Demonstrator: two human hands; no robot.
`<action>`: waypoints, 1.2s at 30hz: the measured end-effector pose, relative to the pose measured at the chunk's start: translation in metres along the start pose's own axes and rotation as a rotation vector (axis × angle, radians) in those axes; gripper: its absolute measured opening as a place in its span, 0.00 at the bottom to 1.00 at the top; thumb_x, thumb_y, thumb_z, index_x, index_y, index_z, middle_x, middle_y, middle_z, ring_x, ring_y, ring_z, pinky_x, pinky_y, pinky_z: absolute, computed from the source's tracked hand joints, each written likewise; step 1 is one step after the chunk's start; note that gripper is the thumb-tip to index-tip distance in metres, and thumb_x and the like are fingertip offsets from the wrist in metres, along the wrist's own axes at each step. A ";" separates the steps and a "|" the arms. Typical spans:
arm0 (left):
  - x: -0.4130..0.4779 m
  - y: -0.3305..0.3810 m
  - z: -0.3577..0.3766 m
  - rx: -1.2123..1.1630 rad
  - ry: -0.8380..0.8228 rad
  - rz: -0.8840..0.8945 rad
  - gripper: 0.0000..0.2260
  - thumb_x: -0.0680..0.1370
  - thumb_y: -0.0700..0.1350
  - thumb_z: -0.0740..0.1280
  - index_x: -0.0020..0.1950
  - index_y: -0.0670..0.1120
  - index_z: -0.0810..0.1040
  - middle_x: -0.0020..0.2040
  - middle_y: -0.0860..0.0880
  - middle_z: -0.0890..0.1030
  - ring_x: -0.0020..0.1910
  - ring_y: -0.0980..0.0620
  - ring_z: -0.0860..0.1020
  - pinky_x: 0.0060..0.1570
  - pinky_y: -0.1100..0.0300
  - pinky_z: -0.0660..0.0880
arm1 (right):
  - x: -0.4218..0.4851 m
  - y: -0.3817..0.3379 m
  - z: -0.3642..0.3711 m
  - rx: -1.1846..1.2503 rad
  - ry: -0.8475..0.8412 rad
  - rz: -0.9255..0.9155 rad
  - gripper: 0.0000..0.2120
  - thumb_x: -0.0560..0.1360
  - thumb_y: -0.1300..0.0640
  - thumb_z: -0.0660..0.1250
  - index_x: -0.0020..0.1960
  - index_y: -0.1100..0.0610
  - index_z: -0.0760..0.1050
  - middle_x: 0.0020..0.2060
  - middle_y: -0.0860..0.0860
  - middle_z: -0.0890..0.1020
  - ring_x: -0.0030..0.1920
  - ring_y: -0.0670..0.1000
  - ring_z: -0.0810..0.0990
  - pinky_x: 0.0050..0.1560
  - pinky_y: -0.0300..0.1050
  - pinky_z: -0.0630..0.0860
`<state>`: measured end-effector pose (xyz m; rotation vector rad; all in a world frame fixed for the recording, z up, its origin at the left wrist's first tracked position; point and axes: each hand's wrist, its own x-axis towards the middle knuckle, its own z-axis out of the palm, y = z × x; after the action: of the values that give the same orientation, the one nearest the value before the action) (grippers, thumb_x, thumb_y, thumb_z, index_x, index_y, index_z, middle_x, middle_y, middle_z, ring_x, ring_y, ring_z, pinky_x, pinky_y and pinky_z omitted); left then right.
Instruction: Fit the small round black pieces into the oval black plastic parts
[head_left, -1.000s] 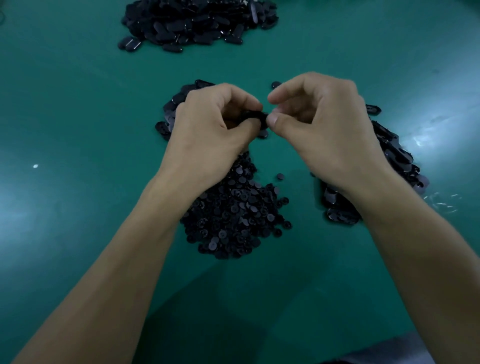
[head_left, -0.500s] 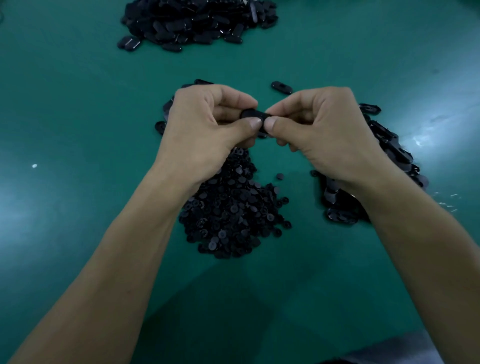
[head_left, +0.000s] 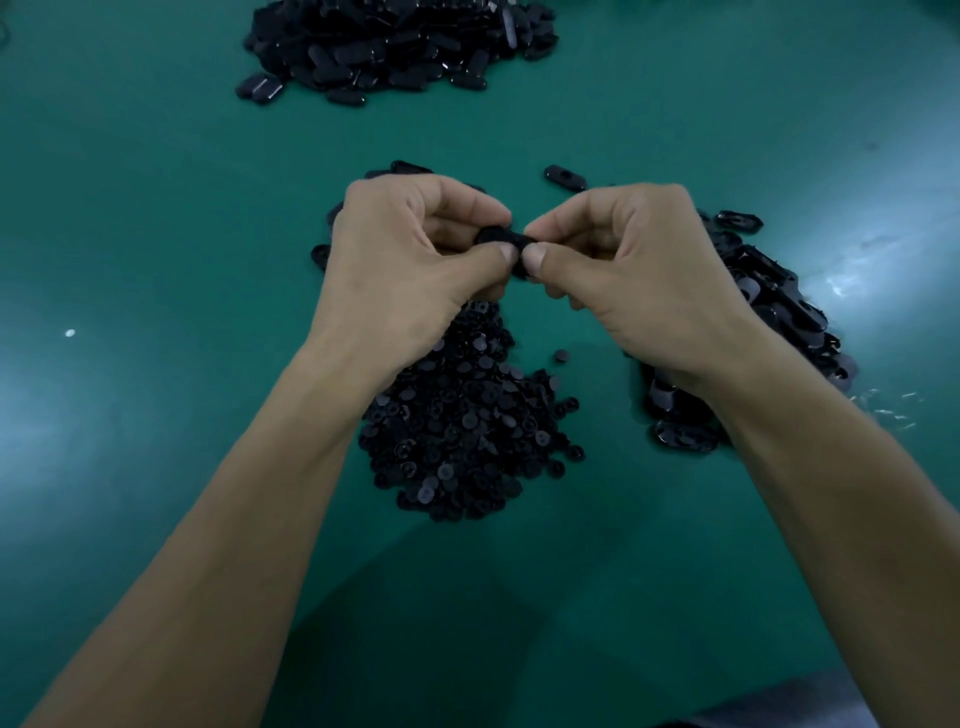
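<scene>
both hands (head_left: 415, 260) (head_left: 631, 270) pinch 1 oval part (head_left: 503, 240).

hidden: your left hand (head_left: 410, 270) and right hand (head_left: 639, 280) cover most of the small black plastic part (head_left: 501, 239) they pinch, its shape unclear | cut off: far heap of black oval plastic parts (head_left: 395, 47), by the top edge | hidden: right heap of black oval parts (head_left: 779, 301), partly under your right wrist

No readable text or labels.

Green table (head_left: 156, 218); round-piece heap (head_left: 462, 426); oval-part piles (head_left: 395, 47), (head_left: 779, 306)
</scene>
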<state>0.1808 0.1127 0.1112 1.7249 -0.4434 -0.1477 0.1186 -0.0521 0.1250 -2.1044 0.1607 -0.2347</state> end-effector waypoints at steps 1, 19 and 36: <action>0.001 -0.002 0.000 0.017 0.012 0.008 0.08 0.73 0.36 0.76 0.46 0.48 0.83 0.36 0.51 0.86 0.34 0.51 0.86 0.38 0.60 0.82 | 0.000 0.000 0.000 0.024 -0.010 -0.001 0.07 0.77 0.60 0.71 0.45 0.48 0.82 0.35 0.45 0.85 0.37 0.42 0.83 0.38 0.35 0.75; 0.019 -0.040 -0.033 0.145 0.367 -0.170 0.10 0.75 0.37 0.73 0.53 0.50 0.83 0.43 0.52 0.85 0.36 0.55 0.86 0.45 0.58 0.84 | 0.028 0.032 0.024 -0.743 -0.076 0.042 0.20 0.82 0.50 0.66 0.72 0.54 0.74 0.65 0.58 0.75 0.68 0.60 0.69 0.70 0.53 0.66; 0.012 -0.025 -0.022 0.115 0.152 -0.134 0.06 0.77 0.40 0.73 0.50 0.51 0.83 0.45 0.55 0.85 0.41 0.57 0.85 0.49 0.56 0.84 | 0.014 0.056 -0.018 -0.602 0.088 0.166 0.06 0.79 0.64 0.70 0.53 0.59 0.84 0.51 0.55 0.84 0.50 0.52 0.82 0.54 0.45 0.80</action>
<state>0.2040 0.1319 0.0934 1.8647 -0.2287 -0.0876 0.1272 -0.0984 0.0878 -2.6591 0.5088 -0.1939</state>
